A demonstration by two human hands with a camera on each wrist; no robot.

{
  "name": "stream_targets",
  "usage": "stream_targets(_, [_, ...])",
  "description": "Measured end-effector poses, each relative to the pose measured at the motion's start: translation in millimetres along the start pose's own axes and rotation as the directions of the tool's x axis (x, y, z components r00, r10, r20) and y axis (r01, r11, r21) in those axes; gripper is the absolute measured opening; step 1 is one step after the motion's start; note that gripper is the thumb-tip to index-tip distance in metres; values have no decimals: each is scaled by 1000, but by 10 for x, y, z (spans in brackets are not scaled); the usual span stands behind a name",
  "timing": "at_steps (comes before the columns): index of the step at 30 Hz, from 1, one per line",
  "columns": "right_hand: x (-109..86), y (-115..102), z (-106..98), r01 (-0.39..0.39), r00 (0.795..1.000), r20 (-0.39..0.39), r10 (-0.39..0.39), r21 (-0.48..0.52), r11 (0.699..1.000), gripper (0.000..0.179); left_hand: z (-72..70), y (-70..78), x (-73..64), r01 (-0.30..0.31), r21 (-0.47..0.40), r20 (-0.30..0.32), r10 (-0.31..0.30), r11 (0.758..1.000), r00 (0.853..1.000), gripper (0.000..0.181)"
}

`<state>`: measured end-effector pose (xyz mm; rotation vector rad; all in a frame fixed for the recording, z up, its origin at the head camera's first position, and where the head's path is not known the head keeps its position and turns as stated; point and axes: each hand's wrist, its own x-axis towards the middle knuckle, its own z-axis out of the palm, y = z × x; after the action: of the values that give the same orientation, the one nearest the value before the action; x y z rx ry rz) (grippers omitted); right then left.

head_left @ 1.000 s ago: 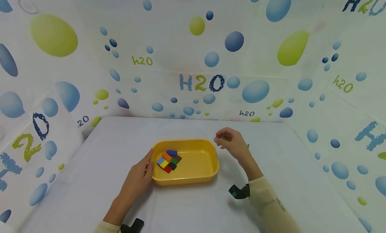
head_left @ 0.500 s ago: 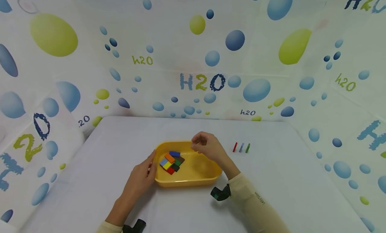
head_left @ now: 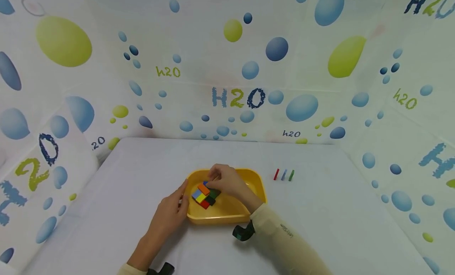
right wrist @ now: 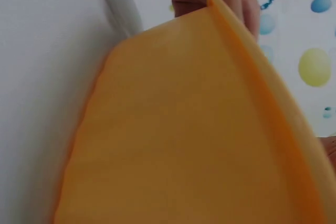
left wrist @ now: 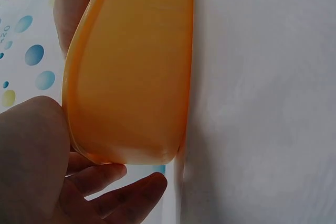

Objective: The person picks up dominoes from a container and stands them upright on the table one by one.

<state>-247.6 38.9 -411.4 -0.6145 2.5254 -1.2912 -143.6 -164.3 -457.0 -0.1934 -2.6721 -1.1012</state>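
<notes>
A shallow yellow plastic tray (head_left: 227, 217) sits on the white table. At its left end lies a cluster of small, flat rectangular blocks (head_left: 201, 197) in orange, light blue, yellow, red, black, green and dark blue. My left hand (head_left: 170, 211) rests against the tray's left end, its fingers (left wrist: 134, 195) on the outside wall in the left wrist view. Reaching over the tray, my right hand (head_left: 227, 182) has thumb and fingers bent and parted right at the blocks, partly covering the dark blue one. The tray's outer wall (right wrist: 173, 119) fills most of the right wrist view.
Three thin sticks stand apart in a row on the table right of the tray: a red stick (head_left: 276, 174), a light blue stick (head_left: 284, 174) and a green stick (head_left: 291, 175). A white backdrop with coloured drops (head_left: 301, 108) rises behind the table.
My right hand has moved left from beside the sticks, across the tray to the blocks, uncovering the sticks. The tray has slid slightly right, with my left hand following at its end.
</notes>
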Motion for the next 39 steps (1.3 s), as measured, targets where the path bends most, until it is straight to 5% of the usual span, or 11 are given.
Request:
stream_targets(31, [90,59,276,-13,995,92,31,-191,981,36,32,20,-43,-61,20,-26,62,998,998,51])
stream_targets(39, [125,71,327,31,997,75,-9,-302,953,43,37,15,-17,-79,43,-37,80,996,996,50])
